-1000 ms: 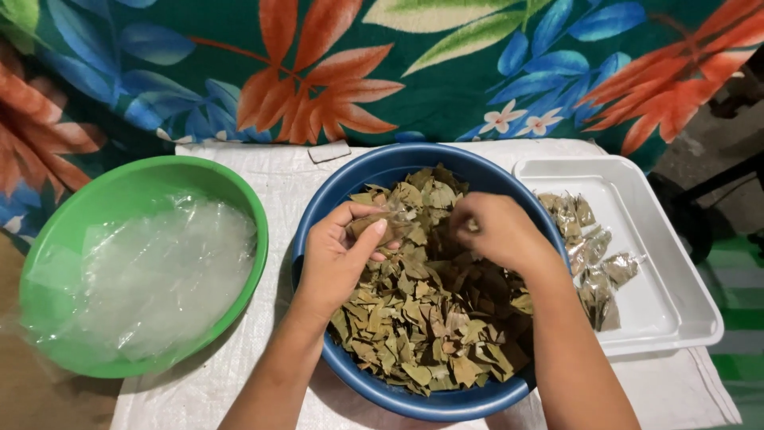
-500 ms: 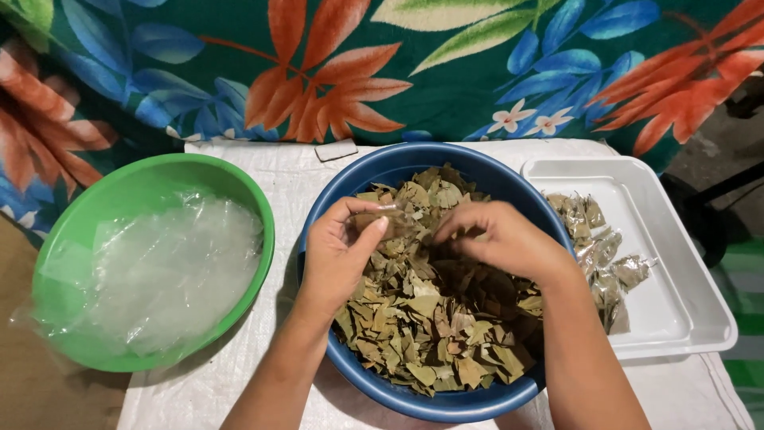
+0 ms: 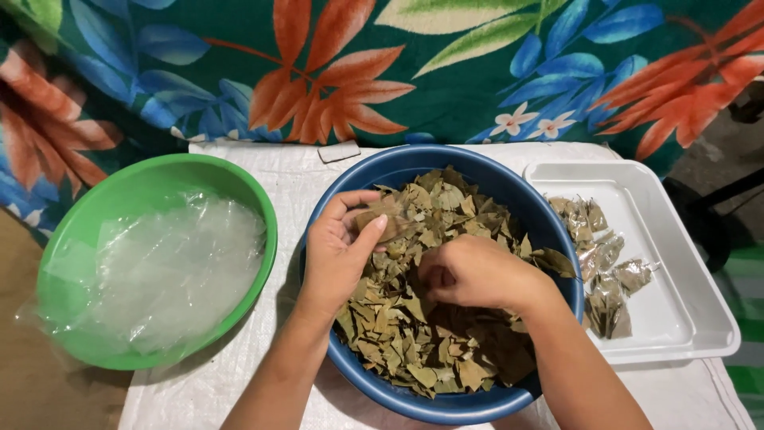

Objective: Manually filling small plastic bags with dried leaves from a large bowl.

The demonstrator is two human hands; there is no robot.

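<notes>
A blue round basin [image 3: 487, 167] in the middle holds a heap of dried brown-green leaves [image 3: 414, 334]. My left hand [image 3: 338, 255] rests over the basin's left side and pinches a small clear bag with leaves [image 3: 380, 224] between thumb and fingers. My right hand [image 3: 473, 272] lies on the leaf pile in the centre, its fingers curled down into the leaves, closed on some of them.
A green bowl [image 3: 87, 199] at the left holds crumpled clear plastic bags [image 3: 171, 271]. A white rectangular tray [image 3: 676, 287] at the right carries several small filled leaf packets [image 3: 609, 271]. A white woven cloth [image 3: 263, 374] covers the surface; a bright floral fabric [image 3: 358, 72] hangs behind.
My right hand has dropped from near the left hand down into the middle of the leaf pile. The left hand still holds the small bag.
</notes>
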